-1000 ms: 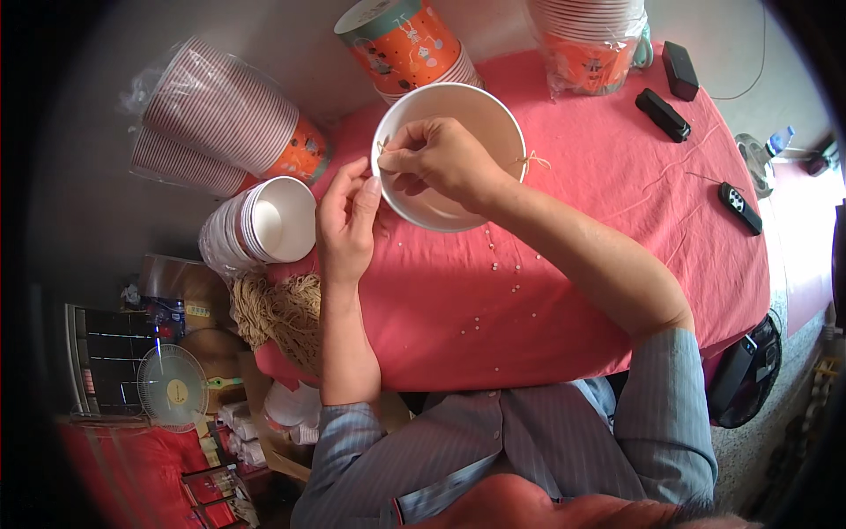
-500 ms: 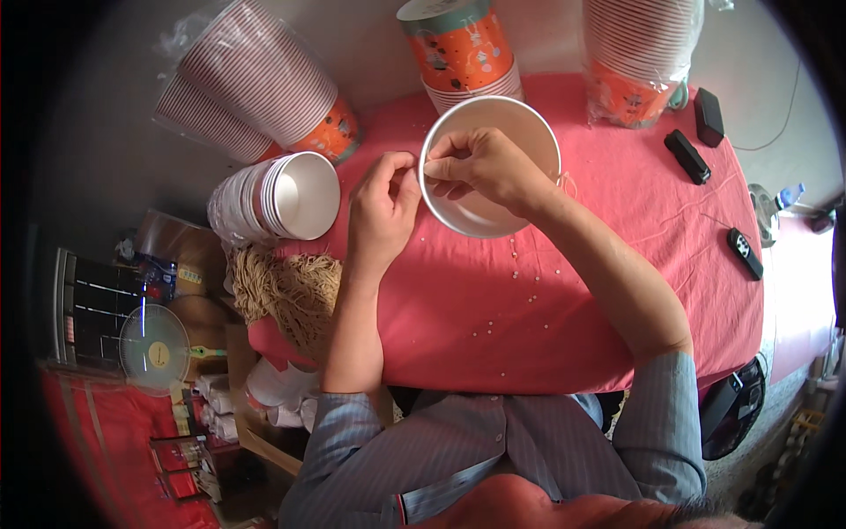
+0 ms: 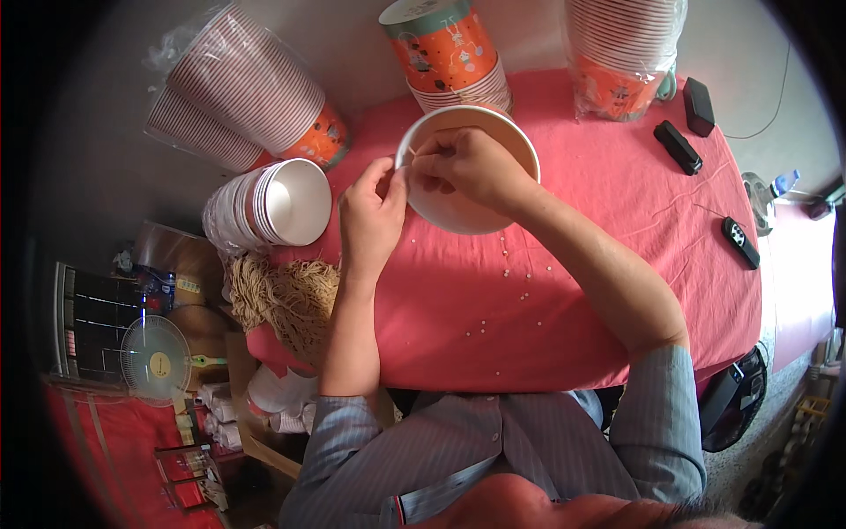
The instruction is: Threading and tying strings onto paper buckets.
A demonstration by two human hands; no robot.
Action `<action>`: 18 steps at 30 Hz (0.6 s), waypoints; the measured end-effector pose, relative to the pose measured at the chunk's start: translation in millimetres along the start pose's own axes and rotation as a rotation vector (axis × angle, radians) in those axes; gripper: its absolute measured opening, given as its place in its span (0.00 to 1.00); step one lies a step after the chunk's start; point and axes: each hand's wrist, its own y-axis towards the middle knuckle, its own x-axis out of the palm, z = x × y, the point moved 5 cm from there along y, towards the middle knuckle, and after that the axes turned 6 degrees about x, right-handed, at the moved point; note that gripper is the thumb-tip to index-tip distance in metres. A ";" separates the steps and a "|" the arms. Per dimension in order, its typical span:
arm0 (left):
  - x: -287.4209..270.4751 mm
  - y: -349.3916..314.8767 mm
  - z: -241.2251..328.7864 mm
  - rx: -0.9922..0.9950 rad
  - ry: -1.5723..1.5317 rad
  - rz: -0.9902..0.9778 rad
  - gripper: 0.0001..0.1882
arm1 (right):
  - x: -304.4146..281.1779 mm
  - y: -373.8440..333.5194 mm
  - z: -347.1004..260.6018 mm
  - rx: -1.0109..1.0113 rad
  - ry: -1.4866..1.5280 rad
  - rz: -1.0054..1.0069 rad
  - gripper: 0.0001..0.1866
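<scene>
A large white-lined paper bucket [image 3: 471, 212] stands on the red cloth with its mouth tipped up toward me. My right hand [image 3: 476, 172] reaches into the mouth, thumb and fingers pinched near the inner left wall. A thin pale strand seems to show at those fingertips, too small to make out surely. My left hand [image 3: 374, 212] is at the outside of the same wall, thumb and forefinger pinched together close to the rim. Whatever its fingertips hold is hidden. Left of that hand lies a stack of white paper buckets [image 3: 295, 203] in clear plastic, beside a bundle of beige cord [image 3: 286, 300].
Plastic-wrapped bucket stacks [image 3: 256, 88] lean at the far left; another stack [image 3: 617, 62] is at the far right. Upturned orange buckets [image 3: 449, 57] stand behind. Small white bits [image 3: 507, 273] dot the red cloth [image 3: 599, 203]. Black objects [image 3: 679, 145] and a remote [image 3: 740, 242] lie right.
The bucket and both hands sit slightly further left in view, as does most of the table. The right-hand fingers have shifted a little inside the bucket; both hands stay at its left wall.
</scene>
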 end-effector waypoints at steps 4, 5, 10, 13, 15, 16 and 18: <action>-4.8 -1.3 -10.8 -0.005 -0.014 0.101 0.06 | 3.6 -6.1 -8.8 -0.093 -0.263 0.122 0.09; -4.0 -0.8 -10.2 -0.003 -0.016 0.098 0.06 | 4.8 -7.2 -9.3 -0.092 -0.264 0.125 0.09; -4.4 -1.1 -9.1 -0.093 -0.096 0.049 0.06 | 2.0 -12.8 -19.0 -0.175 -0.396 0.282 0.11; -4.7 -2.1 -9.2 -0.090 -0.116 0.046 0.06 | 2.7 -12.8 -18.8 -0.213 -0.481 0.325 0.11; -3.7 -2.2 -8.6 -0.093 -0.135 0.038 0.06 | 3.2 -13.8 -19.0 -0.206 -0.481 0.323 0.11; -2.7 -2.2 -8.5 -0.096 -0.153 0.029 0.06 | 3.3 -14.1 -18.9 -0.198 -0.480 0.323 0.11; -1.8 -2.3 -12.4 -0.094 -0.165 0.046 0.07 | 4.1 -13.1 -19.0 -0.196 -0.482 0.316 0.11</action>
